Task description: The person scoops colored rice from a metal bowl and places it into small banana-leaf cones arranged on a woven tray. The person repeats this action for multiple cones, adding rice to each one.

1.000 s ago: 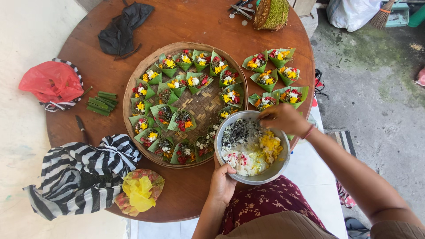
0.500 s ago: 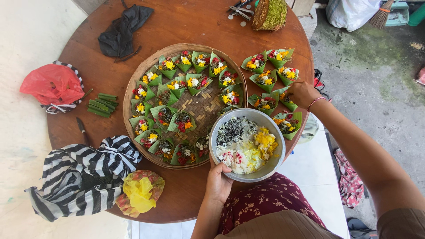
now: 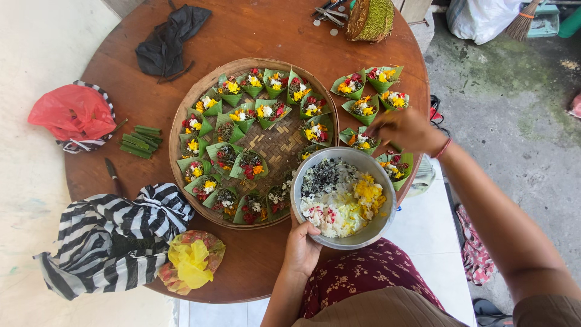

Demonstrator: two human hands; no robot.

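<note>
From the head camera, my left hand [image 3: 301, 245] is cupped under the near rim of a metal bowl [image 3: 380, 223], fingers curled against its underside so that it is held over the edge of the round wooden counter [image 3: 254, 33] and my lap. The bowl holds white, yellow and dark petals or shreds. My right hand [image 3: 404, 129] is stretched out past the bowl, fingers pinched together and pointing down over the loose leaf cups [image 3: 366, 109] on the counter's right side; it is blurred, and I cannot tell whether anything is between the fingertips.

Left of the bowl lies a round woven tray [image 3: 266, 145], touching the bowl's side and filled around its edge with more green leaf cups of red, yellow and white flowers.

At the counter's left edge sits a red plastic bag [image 3: 72, 112], with a bundle of green strips [image 3: 138, 140] just beside it. Nearer me lie a black-and-white striped cloth [image 3: 115, 239] and a yellow bag [image 3: 192, 263] touching it. A black cloth [image 3: 166, 39] lies at the far side, and a green woven basket [image 3: 370, 19] stands at the far right.
</note>
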